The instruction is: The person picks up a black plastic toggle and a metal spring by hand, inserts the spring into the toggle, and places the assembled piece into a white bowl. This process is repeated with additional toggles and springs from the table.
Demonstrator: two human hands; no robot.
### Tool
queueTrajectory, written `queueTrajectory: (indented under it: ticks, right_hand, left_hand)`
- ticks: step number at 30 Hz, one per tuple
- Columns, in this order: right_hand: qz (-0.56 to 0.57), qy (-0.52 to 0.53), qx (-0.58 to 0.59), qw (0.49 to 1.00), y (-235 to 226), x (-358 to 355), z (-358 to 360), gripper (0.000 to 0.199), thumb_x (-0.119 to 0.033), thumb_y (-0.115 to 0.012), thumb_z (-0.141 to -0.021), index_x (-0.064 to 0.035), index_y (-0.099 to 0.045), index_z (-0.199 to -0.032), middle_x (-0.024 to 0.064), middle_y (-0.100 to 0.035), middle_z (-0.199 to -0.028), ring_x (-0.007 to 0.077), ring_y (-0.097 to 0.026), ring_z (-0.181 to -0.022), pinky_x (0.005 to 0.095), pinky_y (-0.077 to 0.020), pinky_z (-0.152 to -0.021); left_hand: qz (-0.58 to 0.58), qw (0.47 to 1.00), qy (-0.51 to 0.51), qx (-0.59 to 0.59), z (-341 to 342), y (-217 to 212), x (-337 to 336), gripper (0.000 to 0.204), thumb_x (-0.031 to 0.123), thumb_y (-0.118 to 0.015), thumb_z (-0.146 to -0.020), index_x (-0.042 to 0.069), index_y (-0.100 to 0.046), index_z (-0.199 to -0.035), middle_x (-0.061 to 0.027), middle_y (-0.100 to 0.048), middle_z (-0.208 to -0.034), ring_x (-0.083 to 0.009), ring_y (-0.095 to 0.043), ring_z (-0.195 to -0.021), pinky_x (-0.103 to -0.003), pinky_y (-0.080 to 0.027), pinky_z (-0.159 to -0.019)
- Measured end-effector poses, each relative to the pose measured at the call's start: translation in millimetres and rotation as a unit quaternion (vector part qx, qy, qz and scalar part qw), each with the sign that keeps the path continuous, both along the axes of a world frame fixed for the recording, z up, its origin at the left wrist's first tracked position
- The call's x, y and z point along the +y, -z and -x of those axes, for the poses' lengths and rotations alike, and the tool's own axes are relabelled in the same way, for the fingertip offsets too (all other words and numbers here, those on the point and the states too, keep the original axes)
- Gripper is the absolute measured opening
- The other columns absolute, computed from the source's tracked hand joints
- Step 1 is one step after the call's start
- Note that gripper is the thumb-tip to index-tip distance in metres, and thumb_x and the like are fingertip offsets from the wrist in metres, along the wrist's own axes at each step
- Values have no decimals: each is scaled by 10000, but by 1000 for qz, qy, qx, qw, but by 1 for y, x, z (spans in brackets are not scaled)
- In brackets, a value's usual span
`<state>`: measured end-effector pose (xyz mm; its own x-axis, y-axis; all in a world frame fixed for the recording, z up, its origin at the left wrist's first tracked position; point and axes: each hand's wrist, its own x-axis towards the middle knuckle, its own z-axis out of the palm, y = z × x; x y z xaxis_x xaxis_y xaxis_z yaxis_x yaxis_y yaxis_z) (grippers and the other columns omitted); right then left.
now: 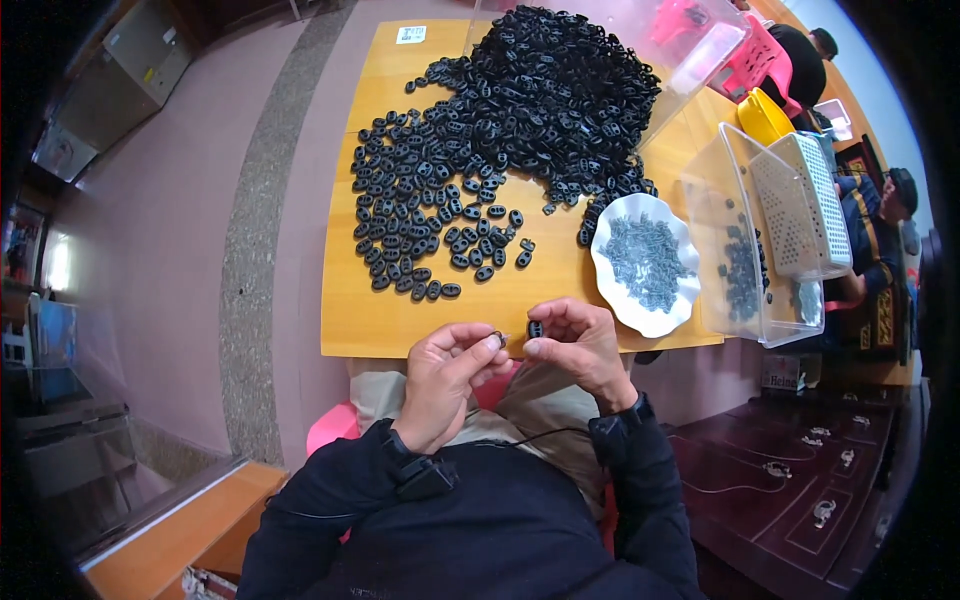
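Just off the table's near edge, my left hand (447, 378) pinches a small dark part (498, 340) between thumb and forefinger; too little of it shows to name it. Close beside it, my right hand (582, 350) holds a black oval cord-lock piece (535, 329) upright between thumb and fingers. The two parts are apart, with a narrow gap between the hands. Beyond them a big heap of black two-hole cord-lock pieces (550, 95) covers the far table, with many spread loose toward me. A white scalloped bowl (683, 312) to the right holds small grey springs (648, 262).
A clear plastic bin (790, 325) with small black parts stands right of the bowl, beside a white perforated basket (805, 205) and a yellow bowl (763, 118). Another clear bin (690, 95) lies behind the heap. Co-workers sit at the far right. The wooden table (430, 330) ends before my lap.
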<state>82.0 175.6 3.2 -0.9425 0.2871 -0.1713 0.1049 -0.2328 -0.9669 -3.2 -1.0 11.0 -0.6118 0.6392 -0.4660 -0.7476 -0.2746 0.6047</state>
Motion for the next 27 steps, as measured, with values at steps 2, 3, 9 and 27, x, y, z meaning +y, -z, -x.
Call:
queueTrajectory:
  ticks: [2,3,9,27]
  right_hand:
    - [4,2,-2,1000,-2,-1,0,304,34,-710,-777,36,-595,-1058,56,-647,-878,109,-637,-761,253,-552,-676]
    - [6,4,-3,1000,-2,-2,0,313,36,-706,-779,38,-601,-1074,61,-651,-885,117,-643,-771,260,-556,-684]
    - [37,11,-22,999,0,-6,0,315,39,-695,-790,49,-615,-1094,84,-674,-948,125,-644,-847,259,-549,-755]
    - [143,-23,-13,989,-2,-5,3,259,37,-523,-909,41,-491,-1166,161,-631,-1058,220,-649,-941,328,-563,-822]
  left_hand:
    - [-2,1000,0,0,0,-1,0,139,21,-603,-880,-26,-583,-1010,-108,-648,-922,-159,-655,-799,-284,-563,-737]
    - [-2,1000,1,-2,1,-1,0,137,16,-602,-879,-24,-579,-1007,-117,-650,-925,-170,-658,-796,-289,-570,-739]
    - [-9,1000,2,-4,1,0,-1,133,8,-599,-879,-21,-578,-1007,-124,-654,-926,-185,-666,-798,-297,-576,-744]
    - [-17,1000,4,6,2,-1,0,132,17,-594,-886,-20,-575,-1011,-132,-652,-905,-192,-672,-794,-277,-570,-733]
